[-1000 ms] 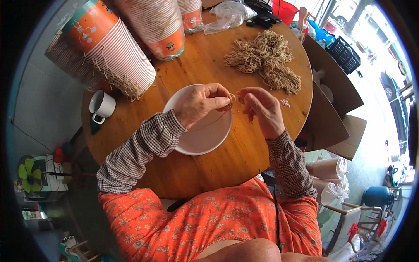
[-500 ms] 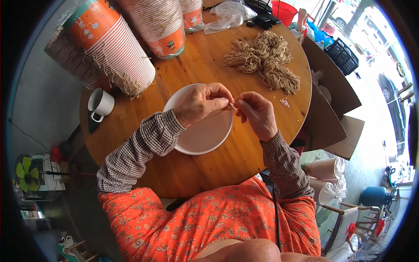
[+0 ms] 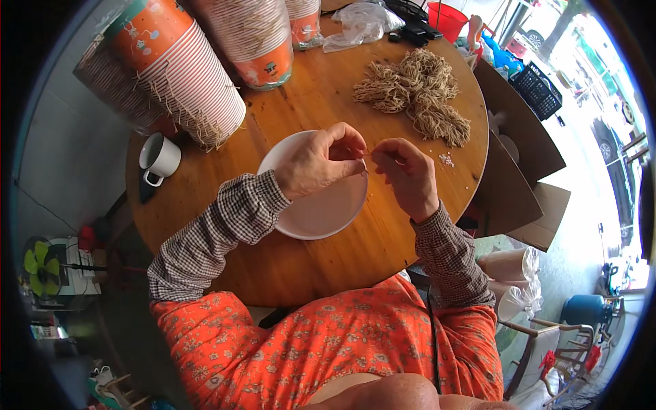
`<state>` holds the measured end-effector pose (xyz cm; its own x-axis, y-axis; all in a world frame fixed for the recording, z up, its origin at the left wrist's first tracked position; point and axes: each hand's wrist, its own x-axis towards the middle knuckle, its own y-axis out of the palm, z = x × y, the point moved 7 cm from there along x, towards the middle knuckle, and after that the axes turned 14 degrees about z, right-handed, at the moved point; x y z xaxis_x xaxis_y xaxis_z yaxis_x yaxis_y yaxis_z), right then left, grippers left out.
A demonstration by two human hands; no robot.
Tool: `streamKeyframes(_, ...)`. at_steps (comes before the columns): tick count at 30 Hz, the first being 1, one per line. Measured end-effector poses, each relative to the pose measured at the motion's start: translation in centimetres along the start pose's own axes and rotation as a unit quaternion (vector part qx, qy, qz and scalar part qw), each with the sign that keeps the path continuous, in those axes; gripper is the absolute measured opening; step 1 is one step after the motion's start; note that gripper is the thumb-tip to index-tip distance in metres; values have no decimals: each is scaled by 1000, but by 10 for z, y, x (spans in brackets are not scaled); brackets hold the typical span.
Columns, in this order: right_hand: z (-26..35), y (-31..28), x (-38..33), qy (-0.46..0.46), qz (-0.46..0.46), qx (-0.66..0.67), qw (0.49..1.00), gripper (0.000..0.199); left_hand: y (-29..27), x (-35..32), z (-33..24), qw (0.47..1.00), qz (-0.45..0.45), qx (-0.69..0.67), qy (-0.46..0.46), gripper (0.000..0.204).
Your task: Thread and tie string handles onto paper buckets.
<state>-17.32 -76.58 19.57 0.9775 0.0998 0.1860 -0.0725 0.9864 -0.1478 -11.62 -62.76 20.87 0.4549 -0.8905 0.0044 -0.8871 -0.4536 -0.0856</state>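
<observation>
Both hands are raised over the right part of a white round basin (image 3: pixel 316 231) on the wooden table. My left hand (image 3: pixel 320 162) has its fingers pinched, tips pointing right. Facing it, my right hand (image 3: pixel 410 176) pinches too, its fingertips a short gap away. A thin strand (image 3: pixel 367 154) seems to span that gap; its exact kind is too small to make out. Beyond my right hand lies a loose heap of tan strings (image 3: pixel 417 92). A few tiny pale bits (image 3: pixel 446 160) are scattered on the table near that hand.
Tall stacks of orange-and-white paper tubs (image 3: pixel 195 85) stand at the far left, with a white mug (image 3: pixel 161 156) in front. A clear plastic bag (image 3: pixel 359 27) lies at the back. An open cardboard box (image 3: pixel 502 191) is beside the table's right edge, near wrapped cups (image 3: pixel 506 265).
My fingertips were almost touching and have drawn slightly apart, showing the thin strand between them. My right hand has tilted a little upward. The basin and strings stay put.
</observation>
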Motion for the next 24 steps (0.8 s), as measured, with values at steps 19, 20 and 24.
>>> streamKeyframes(19,31,-3,-3,-88,4,-222,971,10,9,-7,-10,955,-23,295,-5,13)
streamKeyframes(20,31,-6,-4,-81,-6,-223,971,10,8,-6,-11,955,-22,295,-5,13)
streamKeyframes(24,25,-6,-10,-83,-9,-210,974,10,0,-6,-5,960,-30,272,-52,12)
